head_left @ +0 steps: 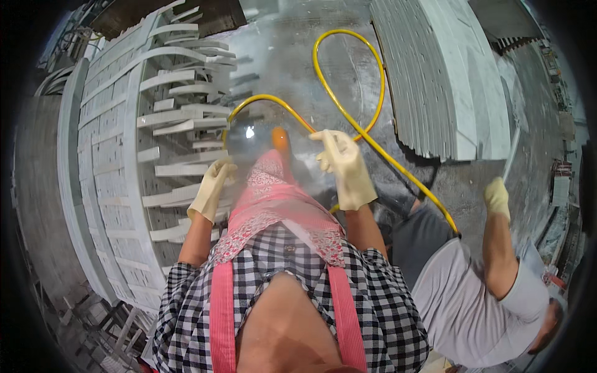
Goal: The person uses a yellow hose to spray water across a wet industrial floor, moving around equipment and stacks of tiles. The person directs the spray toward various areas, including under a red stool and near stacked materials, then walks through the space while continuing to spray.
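My left hand (212,185) wears a cream rubber glove and hangs beside a stack of pale strips (180,127). Its fingers are loosely bent and a little apart; nothing shows between them. My right hand (346,166), in a matching glove, is raised in front of me with its fingers curled inward. A yellow hose (267,97) runs up to that hand's fingertips and shows again past its far side. Whether the fingers grip the hose or it passes behind them, I cannot tell. A pink apron (273,202) covers my front, and an orange boot (280,138) shows below it.
Pale slabs (460,74) stand stacked at the far right, grey edges towards me. Close on my right, a co-worker in a light shirt (463,298) stretches out a gloved hand (496,198). The hose loops over the wet grey floor (283,56).
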Action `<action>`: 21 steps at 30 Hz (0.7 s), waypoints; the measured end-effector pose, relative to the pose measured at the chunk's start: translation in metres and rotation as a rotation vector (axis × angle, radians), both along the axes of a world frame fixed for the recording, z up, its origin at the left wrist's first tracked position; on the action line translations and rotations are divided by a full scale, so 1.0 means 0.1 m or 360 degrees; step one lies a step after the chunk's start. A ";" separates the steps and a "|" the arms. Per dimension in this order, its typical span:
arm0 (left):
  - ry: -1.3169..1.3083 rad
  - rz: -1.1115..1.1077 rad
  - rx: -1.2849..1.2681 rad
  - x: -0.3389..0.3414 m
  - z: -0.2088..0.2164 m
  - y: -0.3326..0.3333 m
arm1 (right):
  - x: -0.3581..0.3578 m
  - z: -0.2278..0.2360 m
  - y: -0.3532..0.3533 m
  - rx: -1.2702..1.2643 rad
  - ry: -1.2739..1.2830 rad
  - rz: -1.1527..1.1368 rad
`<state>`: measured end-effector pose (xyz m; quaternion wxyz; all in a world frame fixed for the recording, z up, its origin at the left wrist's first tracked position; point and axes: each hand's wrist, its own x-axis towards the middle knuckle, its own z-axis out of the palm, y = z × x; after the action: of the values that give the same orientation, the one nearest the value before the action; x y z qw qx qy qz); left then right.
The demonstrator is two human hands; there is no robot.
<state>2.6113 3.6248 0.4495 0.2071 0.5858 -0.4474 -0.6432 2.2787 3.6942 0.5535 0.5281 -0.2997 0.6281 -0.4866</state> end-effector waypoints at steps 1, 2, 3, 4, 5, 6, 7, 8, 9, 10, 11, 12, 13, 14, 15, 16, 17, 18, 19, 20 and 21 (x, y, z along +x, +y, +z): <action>0.0010 -0.0001 0.0001 -0.06 -0.05 -0.21 | -0.23 -0.23 -0.19 -0.0087 0.0090 0.0010; -0.0041 0.0005 0.0007 -0.17 -0.10 -0.41 | -0.46 -0.46 -0.37 -0.0059 0.0022 -0.0058; 0.0036 0.0042 0.0013 -0.26 -0.12 -0.60 | -0.68 -0.71 -0.51 -0.0380 0.0921 0.0211; 0.0055 0.0067 0.0001 -0.34 -0.11 -0.85 | -0.90 -0.95 -0.65 -0.0735 0.2124 0.0207; 0.0131 0.0070 -0.0025 -0.41 -0.09 -1.08 | -1.06 -1.13 -0.58 -0.0097 0.1496 0.0170; 0.0191 0.0088 -0.0069 -0.52 -0.08 -1.32 | -1.20 -1.30 -0.55 0.0329 0.1111 0.0070; 0.0058 0.0025 -0.0098 -0.59 -0.04 -1.55 | -1.37 -1.39 -0.44 0.0693 0.0699 -0.0065; 0.0044 0.0041 -0.0031 -0.69 -0.02 -1.77 | -1.53 -1.47 -0.33 0.1083 0.0097 -0.0400; 0.0021 0.0055 0.0024 -0.75 0.01 -1.94 | -1.58 -1.50 -0.13 0.1117 0.0226 -0.0334; -0.0017 0.0066 0.0048 -0.81 0.05 -2.14 | -1.62 -1.55 -0.02 0.1230 0.0360 -0.0297; -0.0064 0.0012 -0.0033 -0.87 0.08 -2.32 | -1.65 -1.59 0.06 0.1129 0.0281 -0.0364; -0.0096 -0.0018 0.0014 -0.93 0.11 -2.47 | -1.66 -1.64 0.13 0.1134 0.0233 -0.0474; -0.0001 0.0001 0.0077 -0.99 0.13 -2.64 | -1.63 -1.70 0.14 0.1180 0.0154 -0.0489; 0.0051 0.0031 0.0166 -1.07 0.14 -2.79 | -1.65 -1.78 0.08 0.1224 0.0108 -0.0509; -0.0048 0.0036 0.0149 -1.12 0.15 -2.92 | -1.66 -1.84 -0.01 0.1297 0.0086 -0.0543; 0.0049 0.0032 0.0146 -1.15 0.14 -3.01 | -1.70 -1.94 -0.18 0.1287 0.0034 -0.0511; 0.0088 0.0051 0.0154 -1.22 0.11 -3.11 | -1.76 -2.03 -0.43 0.1301 0.0015 -0.0475; 0.0153 0.0088 0.0104 -1.28 0.04 -3.20 | -1.85 -2.12 -0.75 0.1302 0.0013 -0.0398; 0.0014 0.0124 0.0150 -1.32 -0.05 -3.33 | -1.96 -2.21 -1.22 0.1270 0.0030 -0.0256; 0.0174 0.0171 0.0129 -1.31 -0.13 -3.37 | -2.07 -2.28 -1.73 0.1211 0.0062 -0.0062; -0.0150 0.0226 0.0058 -1.37 -0.27 -3.50 | -2.15 -2.32 -2.28 0.1153 0.0103 0.0178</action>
<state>2.4745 3.2750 0.4224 0.2202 0.6494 -0.4022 -0.6066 2.0633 3.4663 0.3211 0.6057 -0.1425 0.7587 -0.1931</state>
